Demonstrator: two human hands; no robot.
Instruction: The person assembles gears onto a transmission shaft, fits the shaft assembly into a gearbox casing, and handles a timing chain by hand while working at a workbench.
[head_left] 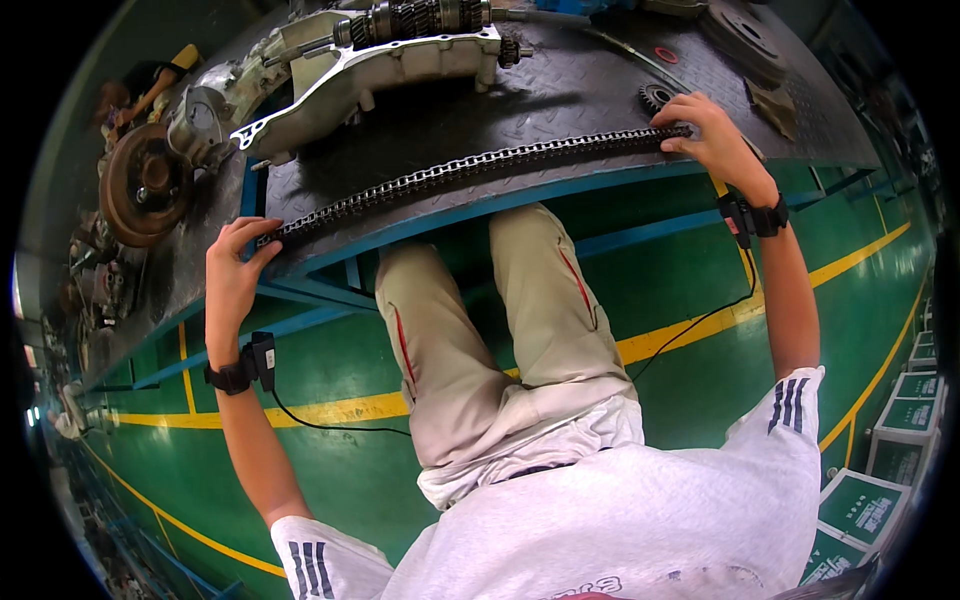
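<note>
The roller chain (470, 172) lay stretched lengthwise along the bench edge (420, 215) (left end lower); left hand (232, 280) and right hand (708, 135) fingers gripped its ends.

- The roller chain (470, 172) is showing dull, dark steel, its links looking greasy and rough.
- Under the chain, the workbench top (560, 100) is presenting matt black tread-plate metal with a raised pattern.
- Behind the chain, the gearbox housing (370, 75) is gleaming as pale cast aluminium, satin and slightly grainy.
- Left of the housing, the brake disc (145, 185) is looking rusty brown and rough.
- Below the bench, the floor (680, 290) is shining as glossy green paint.
</note>
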